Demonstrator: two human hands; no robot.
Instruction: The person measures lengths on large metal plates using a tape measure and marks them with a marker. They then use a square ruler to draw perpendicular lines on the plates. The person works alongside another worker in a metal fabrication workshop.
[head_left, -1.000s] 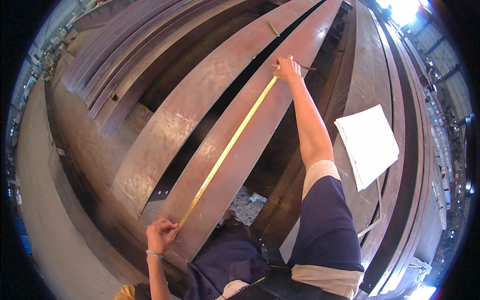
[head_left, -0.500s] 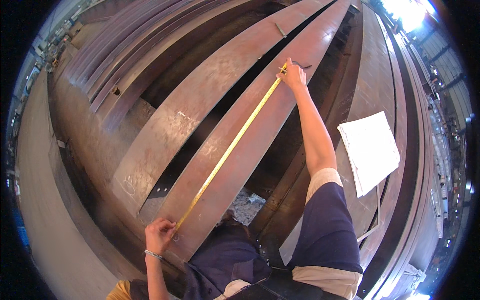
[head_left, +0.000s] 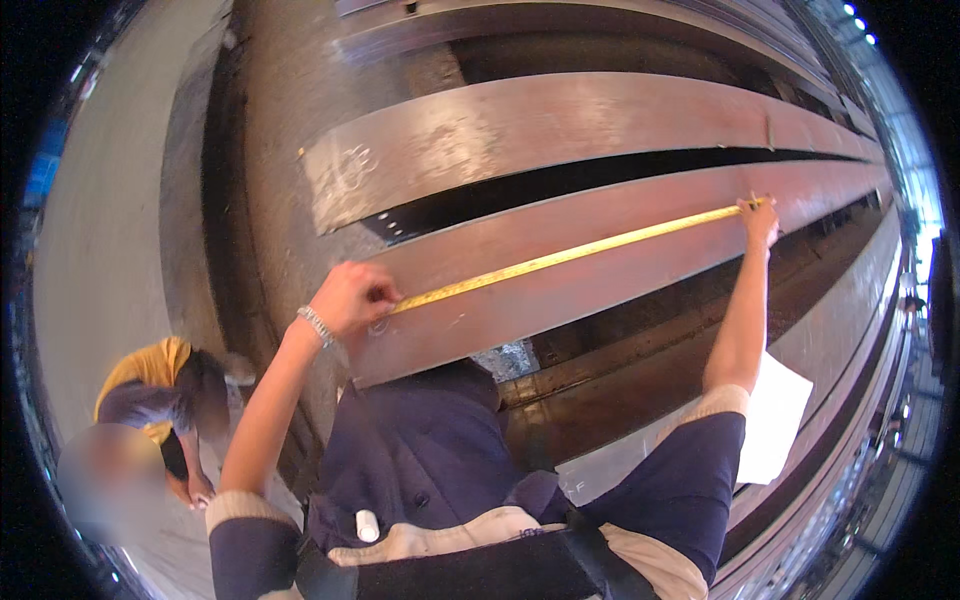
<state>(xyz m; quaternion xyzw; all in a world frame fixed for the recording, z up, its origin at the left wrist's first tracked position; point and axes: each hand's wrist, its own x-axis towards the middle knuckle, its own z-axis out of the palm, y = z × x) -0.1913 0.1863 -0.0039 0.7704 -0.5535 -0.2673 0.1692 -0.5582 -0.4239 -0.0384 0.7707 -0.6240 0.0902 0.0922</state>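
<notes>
A yellow measuring tape [head_left: 570, 256] lies stretched along a long rusty steel plate [head_left: 620, 275]. My left hand [head_left: 352, 297] pinches the tape's near end against the plate close to its cut edge. My right hand [head_left: 760, 218], arm stretched out, holds the tape's far end down on the same plate. A bracelet is on my left wrist.
A second steel plate [head_left: 520, 130] lies parallel beyond a dark gap. More long steel beams run to the right. A white sheet of paper [head_left: 775, 420] rests on a lower beam under my right arm. Another person in a yellow top [head_left: 150, 400] crouches at lower left on the concrete floor.
The view has swung, so the plates now run left to right. Both hands stay on the tape's ends. A crouching person has come into view at lower left.
</notes>
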